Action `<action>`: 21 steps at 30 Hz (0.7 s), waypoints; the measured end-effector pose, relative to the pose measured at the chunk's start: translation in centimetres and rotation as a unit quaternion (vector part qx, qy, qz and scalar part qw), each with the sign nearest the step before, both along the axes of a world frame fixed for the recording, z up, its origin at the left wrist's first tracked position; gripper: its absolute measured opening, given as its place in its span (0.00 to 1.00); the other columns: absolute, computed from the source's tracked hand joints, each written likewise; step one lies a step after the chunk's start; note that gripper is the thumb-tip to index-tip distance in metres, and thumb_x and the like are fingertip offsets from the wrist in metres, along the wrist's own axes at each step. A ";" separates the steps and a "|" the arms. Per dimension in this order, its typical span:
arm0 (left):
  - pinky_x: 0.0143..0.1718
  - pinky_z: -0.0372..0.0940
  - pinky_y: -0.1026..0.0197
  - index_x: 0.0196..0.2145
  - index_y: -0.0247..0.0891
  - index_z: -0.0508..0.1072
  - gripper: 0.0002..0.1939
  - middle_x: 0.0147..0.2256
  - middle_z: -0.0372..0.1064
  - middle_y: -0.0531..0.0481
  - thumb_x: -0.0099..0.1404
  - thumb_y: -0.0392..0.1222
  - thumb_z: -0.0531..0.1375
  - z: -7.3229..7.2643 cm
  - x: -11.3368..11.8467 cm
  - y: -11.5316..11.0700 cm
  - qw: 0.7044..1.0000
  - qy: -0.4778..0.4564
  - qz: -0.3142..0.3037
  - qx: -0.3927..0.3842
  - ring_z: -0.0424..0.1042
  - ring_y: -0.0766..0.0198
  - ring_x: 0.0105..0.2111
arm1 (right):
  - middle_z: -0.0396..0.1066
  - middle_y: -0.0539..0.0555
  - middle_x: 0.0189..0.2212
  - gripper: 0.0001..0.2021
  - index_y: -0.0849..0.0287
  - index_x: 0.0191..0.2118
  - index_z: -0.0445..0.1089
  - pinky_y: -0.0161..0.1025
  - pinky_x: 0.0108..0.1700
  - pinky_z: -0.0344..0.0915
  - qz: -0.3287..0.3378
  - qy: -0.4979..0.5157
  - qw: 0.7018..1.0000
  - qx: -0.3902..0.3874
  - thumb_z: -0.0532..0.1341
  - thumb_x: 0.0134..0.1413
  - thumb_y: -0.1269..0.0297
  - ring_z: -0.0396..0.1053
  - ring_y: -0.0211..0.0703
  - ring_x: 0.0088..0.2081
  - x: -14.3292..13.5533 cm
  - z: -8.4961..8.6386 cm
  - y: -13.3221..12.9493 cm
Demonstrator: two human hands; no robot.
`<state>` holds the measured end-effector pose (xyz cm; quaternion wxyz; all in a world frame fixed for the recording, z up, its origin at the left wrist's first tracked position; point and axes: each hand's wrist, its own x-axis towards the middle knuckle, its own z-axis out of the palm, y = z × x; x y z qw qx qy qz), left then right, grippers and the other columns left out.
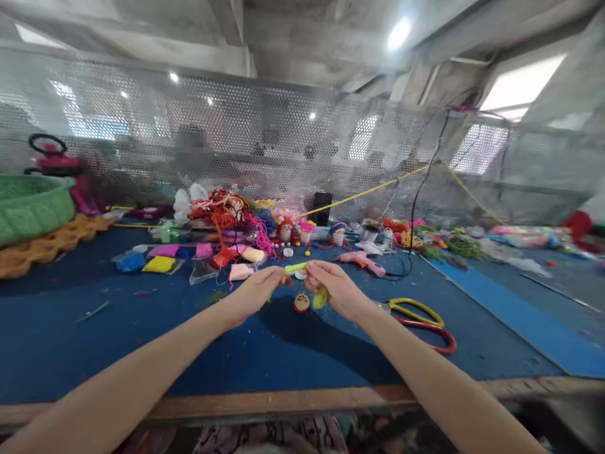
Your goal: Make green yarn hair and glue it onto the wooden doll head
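A yellow-green strip [295,268] runs between my two hands above the blue table. My left hand [258,291] pinches one end of it between thumb and fingers. My right hand [336,289] is closed on the other side, and a loose tail of the strip hangs below its fingers. Whether the strip is cloth or some other soft material, I cannot tell. Just below and between the hands, a small round tan piece [301,302] with dark marks and a red edge rests on the table.
Scissors [420,315] with yellow and red handles lie to the right. Behind them is a pink glue gun [363,261] with a black cord. Coloured packets [159,263], a yarn heap [227,211] and small dolls [285,232] line the back. A green basket [35,208] stands left.
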<state>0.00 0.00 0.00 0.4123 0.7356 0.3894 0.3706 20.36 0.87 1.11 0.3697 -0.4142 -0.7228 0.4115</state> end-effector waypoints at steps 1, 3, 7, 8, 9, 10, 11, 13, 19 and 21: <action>0.37 0.63 0.64 0.32 0.40 0.62 0.22 0.31 0.63 0.52 0.72 0.58 0.41 -0.2 0.1 0.0 1.000 0.007 -0.003 -0.011 0.66 0.66 0.34 | 0.44 0.41 0.20 0.22 0.57 0.37 0.62 0.35 0.26 0.53 0.004 -0.017 1.000 -0.009 0.47 0.64 0.43 0.48 0.34 0.21 0.5 0.2 0.1; 0.26 0.59 0.65 0.32 0.41 0.60 0.22 0.24 0.55 0.57 0.72 0.59 0.39 -0.7 0.2 0.2 0.999 0.029 -0.004 -0.021 0.59 0.68 0.23 | 0.46 0.41 0.18 0.22 0.58 0.36 0.65 0.34 0.24 0.50 0.007 -0.055 0.998 -0.014 0.50 0.63 0.43 0.46 0.33 0.19 1.4 0.6 0.4; 0.23 0.55 0.64 0.31 0.40 0.63 0.20 0.21 0.52 0.59 0.73 0.52 0.41 -1.3 0.2 0.6 0.995 0.100 0.013 0.007 0.54 0.67 0.19 | 0.60 0.46 0.19 0.17 0.60 0.31 0.72 0.35 0.25 0.49 0.002 -0.148 0.989 0.025 0.58 0.59 0.50 0.54 0.35 0.21 2.5 0.8 1.2; 0.25 0.57 0.63 0.31 0.40 0.65 0.19 0.21 0.56 0.57 0.72 0.50 0.43 -1.4 0.1 0.8 0.992 0.122 0.016 0.026 0.57 0.66 0.20 | 0.63 0.48 0.20 0.15 0.60 0.31 0.74 0.35 0.27 0.50 -0.001 -0.167 0.985 0.042 0.59 0.58 0.53 0.56 0.36 0.23 2.6 0.8 1.4; 0.29 0.60 0.62 0.30 0.39 0.66 0.18 0.23 0.60 0.54 0.72 0.47 0.44 -1.5 0.1 0.9 0.988 0.144 0.019 0.046 0.61 0.65 0.23 | 0.66 0.49 0.21 0.14 0.61 0.30 0.75 0.35 0.28 0.50 -0.002 -0.184 0.981 0.058 0.59 0.58 0.55 0.58 0.37 0.25 2.7 0.7 1.6; 0.32 0.61 0.61 0.30 0.39 0.68 0.17 0.25 0.65 0.52 0.72 0.46 0.45 -1.6 0.0 1.1 0.984 0.165 0.021 0.067 0.65 0.63 0.26 | 0.67 0.50 0.22 0.14 0.61 0.30 0.76 0.35 0.29 0.50 -0.002 -0.200 0.977 0.072 0.59 0.58 0.57 0.59 0.37 0.27 2.6 0.6 1.7; 0.35 0.62 0.60 0.31 0.39 0.69 0.17 0.27 0.69 0.49 0.71 0.45 0.46 -1.7 0.0 1.2 0.978 0.187 0.023 0.086 0.68 0.61 0.29 | 0.68 0.50 0.22 0.14 0.61 0.30 0.77 0.36 0.30 0.50 -0.001 -0.215 0.973 0.083 0.59 0.58 0.58 0.59 0.37 0.27 2.6 0.5 1.8; 0.38 0.64 0.58 0.33 0.38 0.71 0.17 0.31 0.73 0.46 0.72 0.44 0.46 -1.9 0.1 1.3 0.966 0.229 0.024 0.117 0.72 0.58 0.33 | 0.65 0.48 0.19 0.15 0.62 0.28 0.78 0.36 0.29 0.48 0.003 -0.243 0.965 0.097 0.58 0.58 0.59 0.55 0.36 0.25 2.6 0.4 1.9; 0.42 0.67 0.58 0.37 0.37 0.74 0.17 0.35 0.77 0.43 0.74 0.43 0.47 -2.5 0.4 1.3 0.939 0.295 0.015 0.174 0.76 0.56 0.37 | 0.61 0.46 0.16 0.17 0.61 0.26 0.79 0.37 0.27 0.43 0.022 -0.274 0.955 0.112 0.59 0.58 0.58 0.52 0.33 0.22 3.2 -0.1 2.0; 0.41 0.67 0.57 0.38 0.36 0.73 0.16 0.35 0.76 0.42 0.74 0.42 0.47 -2.6 0.3 1.4 0.936 0.301 0.014 0.182 0.77 0.56 0.37 | 0.66 0.47 0.18 0.16 0.61 0.28 0.80 0.37 0.28 0.46 0.011 -0.263 0.957 0.123 0.59 0.59 0.59 0.55 0.34 0.23 3.3 -0.3 2.2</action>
